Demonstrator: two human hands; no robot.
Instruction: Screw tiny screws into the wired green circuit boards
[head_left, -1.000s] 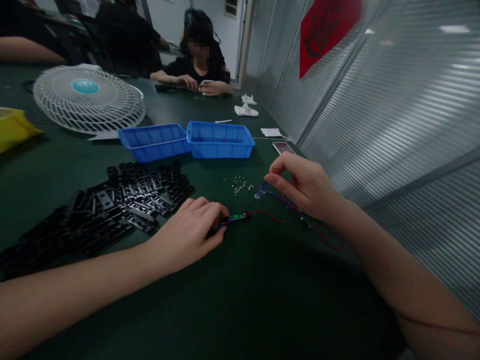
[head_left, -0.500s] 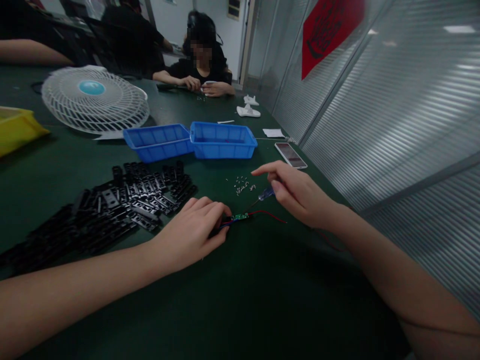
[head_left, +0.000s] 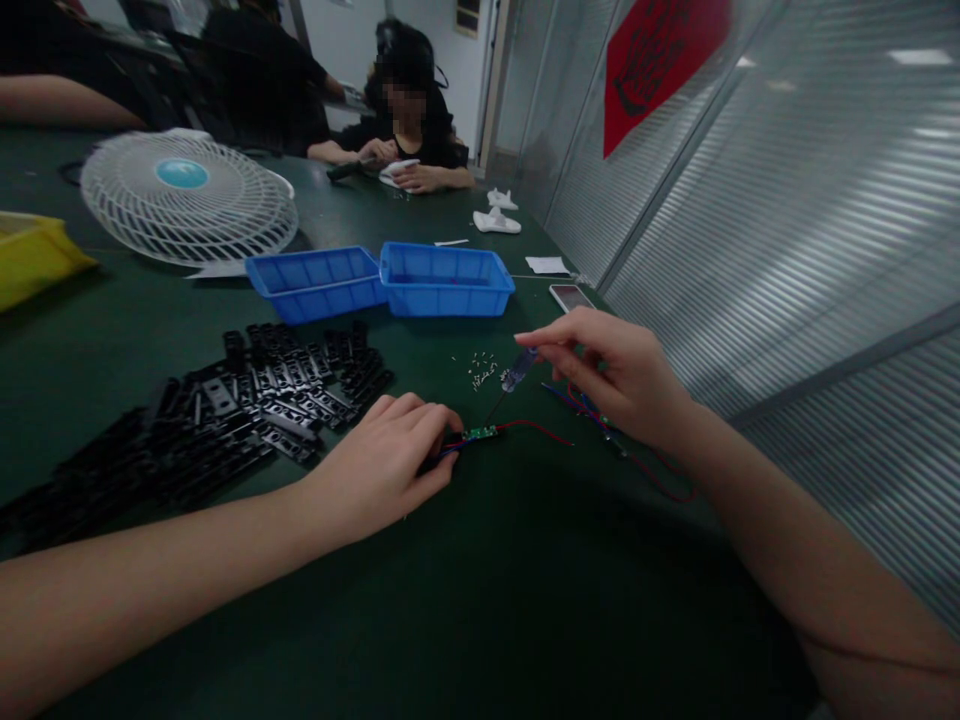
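Note:
My left hand (head_left: 397, 450) grips a black part with a small green circuit board (head_left: 480, 433) on it, thumb and fingers closed around its left end. Blue and red wires show by the fingertips, and a red wire (head_left: 536, 428) runs off to the right. Closed round the handle of a screwdriver (head_left: 519, 370) is my right hand (head_left: 607, 375). The thin shaft slants down to the board; whether its tip touches a screw is too small to tell. Small screws (head_left: 481, 372) lie scattered just behind the board.
Black plastic parts (head_left: 277, 400) are heaped at left. Behind stand two blue bins (head_left: 446, 283), a white fan grille (head_left: 191, 200), a yellow bin (head_left: 37, 260) and a phone (head_left: 571, 297). More wires (head_left: 600, 425) lie below my right hand. A person works across the table.
My right hand has lifted slightly and tilted the screwdriver more upright, its index finger now on the handle. Wires beneath that hand have come into view. My left hand has stayed put.

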